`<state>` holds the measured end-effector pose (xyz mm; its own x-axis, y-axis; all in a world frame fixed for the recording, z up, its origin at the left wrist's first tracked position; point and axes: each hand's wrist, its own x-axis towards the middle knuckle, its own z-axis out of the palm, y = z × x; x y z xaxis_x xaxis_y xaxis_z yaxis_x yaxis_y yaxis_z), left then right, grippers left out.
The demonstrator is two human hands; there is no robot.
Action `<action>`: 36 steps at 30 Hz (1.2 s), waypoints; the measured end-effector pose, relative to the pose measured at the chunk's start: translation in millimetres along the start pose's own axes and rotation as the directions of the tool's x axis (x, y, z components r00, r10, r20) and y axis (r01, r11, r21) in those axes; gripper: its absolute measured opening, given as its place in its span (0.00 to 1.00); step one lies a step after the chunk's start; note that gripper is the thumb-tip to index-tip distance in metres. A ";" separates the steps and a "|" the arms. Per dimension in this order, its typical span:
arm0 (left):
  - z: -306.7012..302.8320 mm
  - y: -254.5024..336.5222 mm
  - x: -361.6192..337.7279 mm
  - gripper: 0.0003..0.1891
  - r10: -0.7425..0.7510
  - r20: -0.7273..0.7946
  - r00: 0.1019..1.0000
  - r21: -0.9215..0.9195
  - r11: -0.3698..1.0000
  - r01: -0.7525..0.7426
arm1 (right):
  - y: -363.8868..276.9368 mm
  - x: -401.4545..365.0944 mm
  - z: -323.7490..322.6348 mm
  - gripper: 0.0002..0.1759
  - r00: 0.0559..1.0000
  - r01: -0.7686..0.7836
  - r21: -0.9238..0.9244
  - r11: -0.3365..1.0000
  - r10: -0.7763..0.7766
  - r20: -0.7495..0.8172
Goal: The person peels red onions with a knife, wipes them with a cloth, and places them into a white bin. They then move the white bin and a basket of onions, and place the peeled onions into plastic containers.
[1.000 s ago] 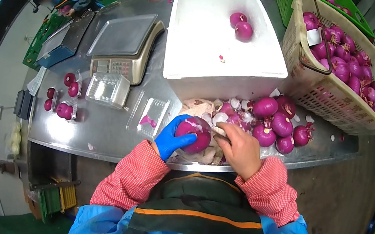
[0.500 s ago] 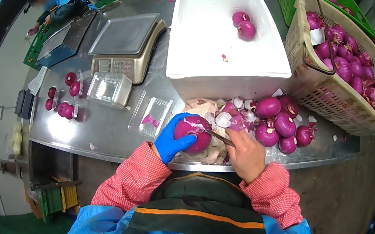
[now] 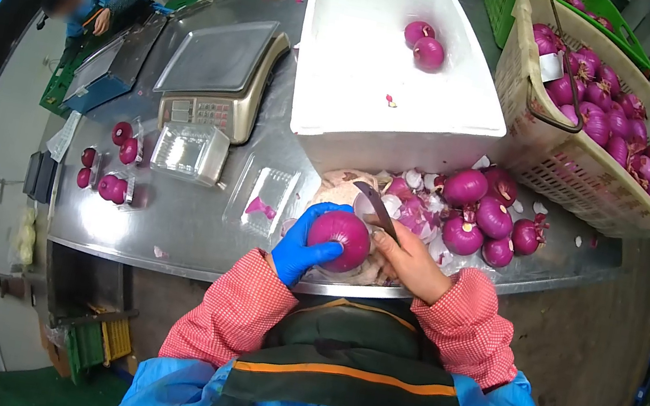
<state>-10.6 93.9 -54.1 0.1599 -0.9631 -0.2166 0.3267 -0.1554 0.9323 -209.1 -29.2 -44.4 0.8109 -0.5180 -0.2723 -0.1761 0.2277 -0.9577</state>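
My left hand (image 3: 302, 242), in a blue glove, is wrapped round a red onion (image 3: 340, 240) close over the table's front edge. The onion's facing side is smooth and purple. My bare right hand (image 3: 410, 262) grips a knife (image 3: 381, 213), its dark blade tilted up and to the left, above and beside the onion. Its fingertips are right at the onion's right side. Behind the hands lies a heap of onion skins (image 3: 415, 210) on a pale cloth (image 3: 346, 182). Several whole red onions (image 3: 495, 217) sit to the right of the heap.
A white foam box (image 3: 390, 132) with two onions stands behind the hands. At right is a crate (image 3: 557, 170) full of onions. Left are a scale (image 3: 218, 67), clear plastic trays (image 3: 190, 153) and packed onions (image 3: 114, 188). Another person (image 3: 109, 0) works at far left.
My right hand has turned the knife blade upward, off the onion. The onion is turned in my left hand; the pale torn patch no longer shows. The other person has shifted.
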 end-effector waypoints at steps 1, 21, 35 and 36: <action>0.6 1.1 1.1 0.38 0.004 0.039 0.999 -0.027 1.000 -0.003 | -3.9 1.2 -0.9 0.25 0.984 -0.167 0.118 0.979 0.157 0.088; 46.0 20.1 -10.2 0.51 0.191 0.022 0.981 0.663 0.732 -0.157 | -31.5 -10.2 27.9 0.14 0.670 0.406 -0.864 0.299 -0.740 0.059; 43.2 7.2 -19.3 0.46 0.359 -0.023 0.933 0.832 0.524 -0.181 | -32.5 -23.1 21.7 0.12 0.675 0.479 -0.826 0.297 -0.726 0.131; 44.7 10.0 -21.3 0.45 0.379 -0.016 0.925 0.848 0.495 -0.188 | -32.4 -22.4 22.9 0.13 0.664 0.474 -0.836 0.277 -0.736 0.132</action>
<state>-52.3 103.0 -27.2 0.2862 -0.9466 0.1483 -0.6585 -0.0819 0.7482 -208.8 -6.1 -5.2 0.7416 -0.4024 0.5367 -0.1313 -0.8717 -0.4722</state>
